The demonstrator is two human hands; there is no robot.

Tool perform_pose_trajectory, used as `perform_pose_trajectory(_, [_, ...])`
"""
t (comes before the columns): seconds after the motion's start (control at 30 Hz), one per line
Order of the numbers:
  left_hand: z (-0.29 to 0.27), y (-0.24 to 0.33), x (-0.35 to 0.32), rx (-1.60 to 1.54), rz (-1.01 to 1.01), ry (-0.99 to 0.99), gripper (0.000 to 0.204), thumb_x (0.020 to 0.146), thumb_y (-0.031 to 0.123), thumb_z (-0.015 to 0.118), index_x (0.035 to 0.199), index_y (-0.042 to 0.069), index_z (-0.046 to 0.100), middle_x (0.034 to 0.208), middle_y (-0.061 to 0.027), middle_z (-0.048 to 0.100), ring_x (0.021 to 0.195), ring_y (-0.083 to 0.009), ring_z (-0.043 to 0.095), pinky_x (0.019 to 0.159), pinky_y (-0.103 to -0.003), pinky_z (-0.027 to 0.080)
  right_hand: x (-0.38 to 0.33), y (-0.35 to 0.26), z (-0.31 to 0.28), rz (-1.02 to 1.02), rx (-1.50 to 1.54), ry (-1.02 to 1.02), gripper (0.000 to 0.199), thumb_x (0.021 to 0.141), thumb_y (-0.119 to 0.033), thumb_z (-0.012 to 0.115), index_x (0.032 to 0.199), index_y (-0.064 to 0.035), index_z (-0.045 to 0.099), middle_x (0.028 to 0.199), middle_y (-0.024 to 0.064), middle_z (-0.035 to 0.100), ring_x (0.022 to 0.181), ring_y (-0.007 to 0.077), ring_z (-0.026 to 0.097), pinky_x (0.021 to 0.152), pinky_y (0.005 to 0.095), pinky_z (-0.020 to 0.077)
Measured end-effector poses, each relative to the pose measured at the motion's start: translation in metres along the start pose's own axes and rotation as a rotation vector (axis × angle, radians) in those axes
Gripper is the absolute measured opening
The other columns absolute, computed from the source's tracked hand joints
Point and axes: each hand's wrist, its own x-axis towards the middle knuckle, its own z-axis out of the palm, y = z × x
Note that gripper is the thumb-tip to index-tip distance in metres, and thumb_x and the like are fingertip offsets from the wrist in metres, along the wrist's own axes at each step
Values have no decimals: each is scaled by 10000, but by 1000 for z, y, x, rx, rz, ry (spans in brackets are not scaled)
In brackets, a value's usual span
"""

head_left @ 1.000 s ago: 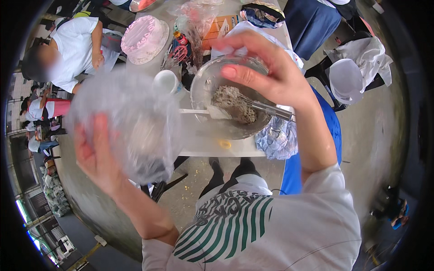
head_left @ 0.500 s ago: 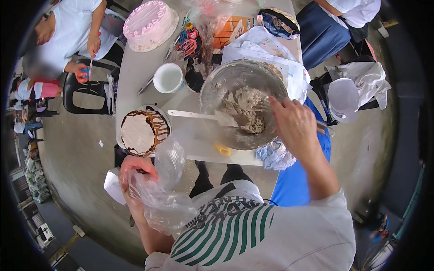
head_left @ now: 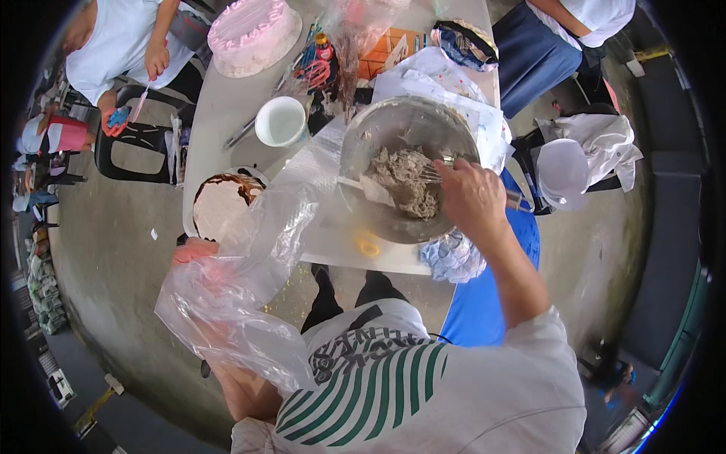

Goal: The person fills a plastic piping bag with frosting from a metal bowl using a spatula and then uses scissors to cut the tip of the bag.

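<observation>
A clear plastic bag (head_left: 249,303) drapes over my left hand (head_left: 198,253) and forearm, and its upper part spreads across the table's near left corner. My left hand is closed on the bag, though the plastic partly veils the fingers. Over the right rim of a metal mixing bowl (head_left: 370,125), my right hand (head_left: 473,193) grips a whisk (head_left: 432,174), its wires against a lumpy greyish-beige mixture (head_left: 404,170). A spatula (head_left: 376,191) rests in the same bowl, its handle partly behind the bag. The brown-edged round cake (head_left: 219,208) beside my left hand is partly covered by plastic.
A white tub (head_left: 280,121) stands left of the bowl. The pink cake (head_left: 253,38) sits at the far left. A crumpled cloth (head_left: 454,256) lies by the front edge, near a yellow ring-shaped item (head_left: 367,247). Another person (head_left: 128,53) stands at the left.
The plastic bag has spread open and upward, now covering part of the brown-edged cake and the spatula handle. My left hand moved left. My right hand shifted slightly, with the whisk wires now showing.
</observation>
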Motion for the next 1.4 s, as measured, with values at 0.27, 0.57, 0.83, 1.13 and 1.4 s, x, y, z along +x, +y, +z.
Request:
perform_pose_trajectory(0.27, [9,4,-2,-87,-16,101,223,931,234,546,1057,55,505,1022,-109,549,915,-190,546,775,-328,467,-7,-3,-5,-15,42,93,385,746,-66,580,1122,-118,644,839,68,613,792,242,633,687,374,500])
perform_pose_trajectory(0.57, [41,-11,-24,-1071,-1052,-346,279,937,183,540,1187,78,474,1118,-91,541,1012,-204,557,846,-375,494,-15,17,6,-88,-43,148,323,818,-131,605,1128,-201,664,765,55,578,731,245,621,649,387,496])
perform_pose_trajectory(0.83, [78,-79,19,-717,-615,-289,292,949,229,560,1195,71,555,1037,-19,608,888,-132,585,789,-297,484,-29,15,-15,-39,120,123,371,760,-76,586,1115,-148,668,834,70,605,801,241,638,704,386,507])
perform_pose_trajectory(1.13, [111,-45,77,50,-432,-451,263,929,252,573,956,13,677,770,-34,672,652,-167,610,633,-307,473,-34,10,18,23,-67,76,250,866,-132,545,1087,-137,661,846,54,611,804,213,631,687,342,485])
perform_pose_trajectory(1.4, [132,-59,92,546,40,-469,288,797,240,688,999,36,675,775,-159,676,727,-261,668,662,-363,508,-31,-8,40,92,-86,61,428,774,-89,570,1195,-150,622,867,59,587,823,224,608,723,354,473])
